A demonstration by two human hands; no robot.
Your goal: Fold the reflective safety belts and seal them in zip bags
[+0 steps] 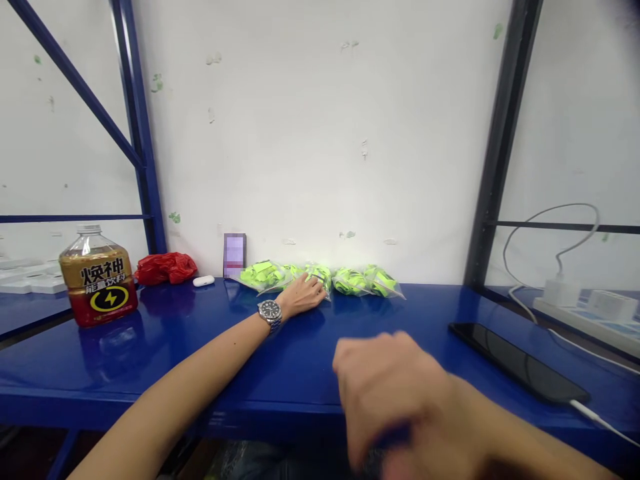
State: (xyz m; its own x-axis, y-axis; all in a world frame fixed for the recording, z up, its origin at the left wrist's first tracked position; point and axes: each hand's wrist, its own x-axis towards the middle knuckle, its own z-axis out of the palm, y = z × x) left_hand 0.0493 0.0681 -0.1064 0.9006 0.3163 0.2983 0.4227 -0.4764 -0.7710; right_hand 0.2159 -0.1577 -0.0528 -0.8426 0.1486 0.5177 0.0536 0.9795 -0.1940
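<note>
Several clear plastic bags (353, 281) of bright yellow-green pieces lie in a row at the back of the blue table, by the wall. My left hand (301, 295), with a metal watch (271, 313) on its wrist, reaches to the middle of the row. Its fingers are curled down on one bag (320, 272) and partly cover it. Close to the camera, my right hand (395, 393) hangs over the front edge, blurred, with its fingers bent in towards the thumb. What it may hold is hidden.
A large drink bottle (99, 277) stands on the left, near a red plastic bag (167, 268) and a white case (203, 281). A phone (235, 255) leans on the wall. On the right lie a black phone (517, 360) with a cable and a power strip (595, 317).
</note>
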